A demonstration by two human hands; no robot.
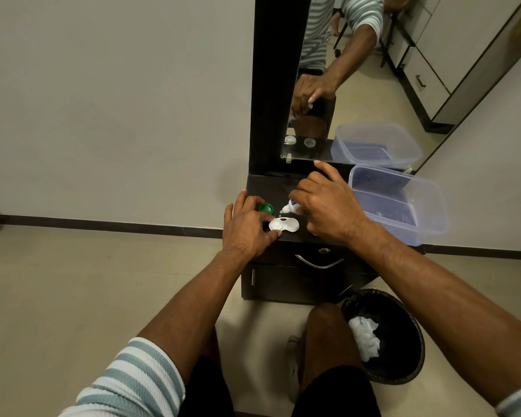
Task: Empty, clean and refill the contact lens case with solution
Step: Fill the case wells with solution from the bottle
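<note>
White lens case point(283, 225) pinched in left grip point(248, 225); right grip point(328, 212) clasps tilted bottle point(291, 206) just above.

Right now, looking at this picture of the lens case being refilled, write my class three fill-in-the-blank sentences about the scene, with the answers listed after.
1. The right hand tips the solution bottle with its nozzle over the white ____.
2. The loose cap lying behind the left hand is coloured ____.
3. Crumpled white tissue lies inside the black ____.

Answers: contact lens case; green; bin
</note>
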